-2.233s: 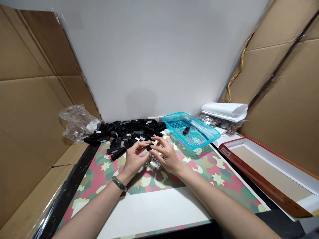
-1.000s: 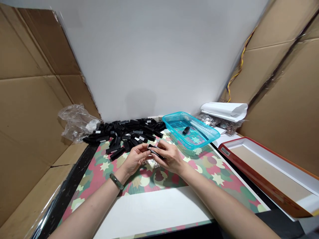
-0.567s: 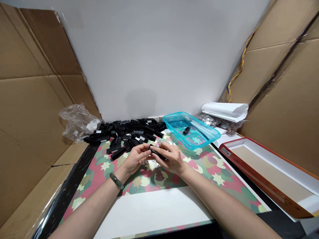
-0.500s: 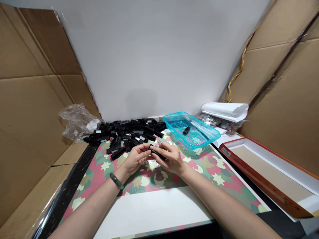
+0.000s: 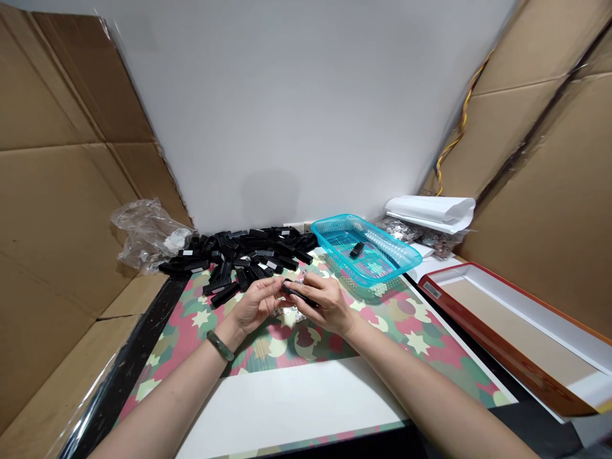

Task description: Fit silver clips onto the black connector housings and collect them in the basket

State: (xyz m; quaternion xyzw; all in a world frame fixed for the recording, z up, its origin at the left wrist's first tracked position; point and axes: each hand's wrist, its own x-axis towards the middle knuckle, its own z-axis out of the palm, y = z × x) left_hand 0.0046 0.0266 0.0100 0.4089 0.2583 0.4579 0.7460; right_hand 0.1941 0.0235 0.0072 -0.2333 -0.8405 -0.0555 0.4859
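Observation:
A slim black plastic block [image 5: 301,294] is gripped in my right hand [image 5: 329,305], with the fingers over its top and side. My left hand [image 5: 258,305], a dark green bangle at its wrist, has its thumb and fingertips pinched together at the block's left end. Whatever sits in that pinch is too small to tell. Beneath both hands lie small shiny metal pieces [image 5: 288,313], partly hidden by the fingers. Just beyond, a heap of similar black blocks [image 5: 243,248] is spread out, some bearing white labels.
Right of the heap stands a turquoise basket [image 5: 387,275] with one black block [image 5: 356,249] inside. Clear bags of small metal parts [image 5: 442,242] lie under rolled white paper [image 5: 430,210]. A shallow red-edged box [image 5: 516,331] is at the right, a crumpled plastic bag [image 5: 148,233] at the left. Cardboard walls flank the table.
The left fingertips have shifted slightly at the block's left end. The right hand still holds the block in nearly the same place.

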